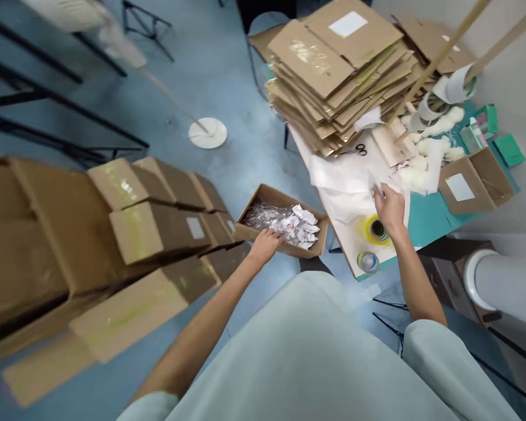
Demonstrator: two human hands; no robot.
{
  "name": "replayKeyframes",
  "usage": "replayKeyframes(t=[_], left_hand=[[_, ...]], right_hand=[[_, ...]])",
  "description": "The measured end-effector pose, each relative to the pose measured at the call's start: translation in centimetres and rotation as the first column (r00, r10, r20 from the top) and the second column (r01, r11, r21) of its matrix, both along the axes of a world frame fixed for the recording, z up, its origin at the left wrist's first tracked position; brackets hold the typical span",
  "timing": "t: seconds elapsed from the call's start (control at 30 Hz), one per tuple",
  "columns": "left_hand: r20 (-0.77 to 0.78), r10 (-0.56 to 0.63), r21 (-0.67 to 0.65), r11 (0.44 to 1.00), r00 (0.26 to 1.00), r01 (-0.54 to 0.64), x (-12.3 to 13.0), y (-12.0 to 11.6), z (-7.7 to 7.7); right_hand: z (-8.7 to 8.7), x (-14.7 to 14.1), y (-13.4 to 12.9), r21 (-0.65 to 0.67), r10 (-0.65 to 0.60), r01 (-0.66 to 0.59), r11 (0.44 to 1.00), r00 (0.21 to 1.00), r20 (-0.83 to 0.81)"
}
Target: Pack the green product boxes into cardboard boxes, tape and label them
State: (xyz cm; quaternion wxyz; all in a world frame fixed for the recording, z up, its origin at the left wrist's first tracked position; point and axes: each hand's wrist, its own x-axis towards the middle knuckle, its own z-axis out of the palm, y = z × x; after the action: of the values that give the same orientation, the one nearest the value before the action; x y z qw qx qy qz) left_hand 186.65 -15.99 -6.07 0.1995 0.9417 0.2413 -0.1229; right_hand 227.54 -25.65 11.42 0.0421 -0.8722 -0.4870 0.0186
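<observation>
An open cardboard box (304, 251) holds clear plastic wrap (263, 216) and crumpled white paper scraps (305, 225). My left hand (265, 245) grips its near rim, fingers bent over the edge. Above the table, my right hand (391, 204) is closed in a pinch on a small pale piece of paper (372, 180). Just below that hand, a roll of yellow tape (369, 228) lies on the table. Near the table corner is another tape roll (367, 262). White sheet material (339, 175) covers part of the tabletop left of my right hand.
Flattened cardboard boxes (328, 52) are piled on the table's far end, with black scissors (360, 149) beside them. A small open carton (469, 184) stands at right. Closed cardboard boxes (166, 228) are stacked on my left. A round white base (207, 133) stands on the floor.
</observation>
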Motion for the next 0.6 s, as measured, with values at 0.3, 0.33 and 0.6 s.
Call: replayKeyframes(t=[0.3,0.33,0.6], left_hand=[[0.207,0.254,0.109,0.954,0.945,-0.280,-12.0,-15.9,5.5],[0.228,0.284,0.113,0.942,0.931,-0.315,-13.6,-18.0,6.3],[0.317,0.579,0.088,0.770,0.751,-0.632,-25.1,-33.5,17.1]], right_hand=[[-1.7,-26.0,-9.8,-0.023,0.435,-0.458,0.889,0.858,-0.272],[-1.5,-28.2,-10.6,-0.055,0.470,-0.501,0.864,0.839,-0.275],[6.5,-42.9,-13.8,-0.160,0.790,-0.893,0.420,0.447,-0.420]])
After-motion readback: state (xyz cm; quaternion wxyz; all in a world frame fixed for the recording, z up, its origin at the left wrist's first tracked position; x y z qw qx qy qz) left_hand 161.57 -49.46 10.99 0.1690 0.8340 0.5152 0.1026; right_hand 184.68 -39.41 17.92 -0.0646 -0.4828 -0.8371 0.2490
